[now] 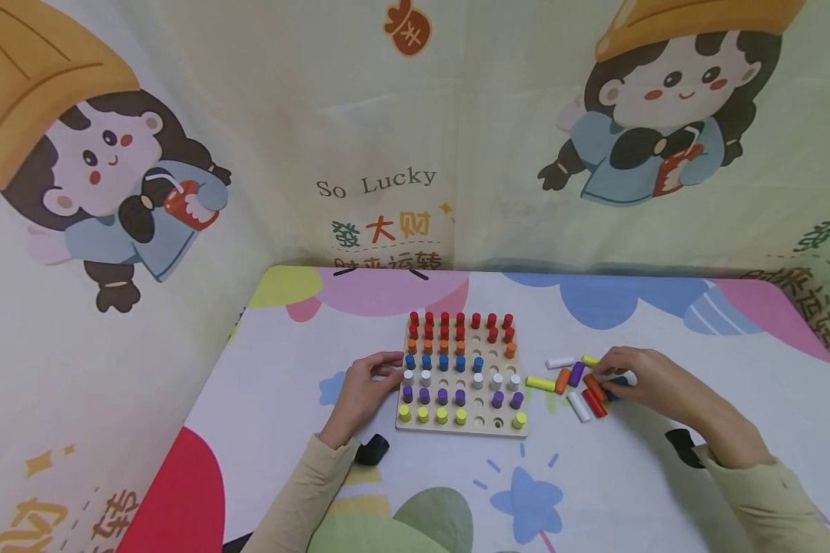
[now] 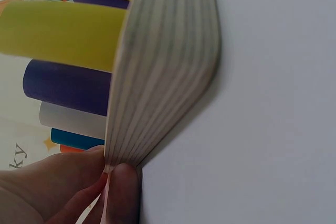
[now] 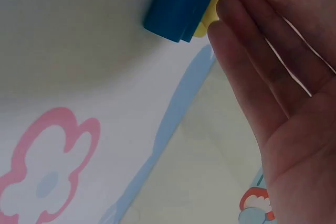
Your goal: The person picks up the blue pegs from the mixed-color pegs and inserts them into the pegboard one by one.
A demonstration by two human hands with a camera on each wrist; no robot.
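Cartoon-printed cloth walls a pastel bench (image 1: pixel 304 399) in the head view, where a wooden pegboard (image 1: pixel 461 427) sits at centre, the left hand (image 1: pixel 363 392) touching its left edge. Loose pegs (image 1: pixel 572 382) lie right of the board; the right hand (image 1: pixel 642 378) rests over them.

Left wrist view: fingers (image 2: pixel 123 192) pinch the pegboard's edge (image 2: pixel 157 77).

Right wrist view: straight fingers (image 3: pixel 252 45) at upper right touch a blue peg (image 3: pixel 181 3), which runs diagonally across the top edge.

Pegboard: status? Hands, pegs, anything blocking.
Left hand grips pegboard left edge, fingers pinching it. Right hand on loose pegs right of board, touching blue peg; grasp unclear. Several holes empty. Nothing blocking.
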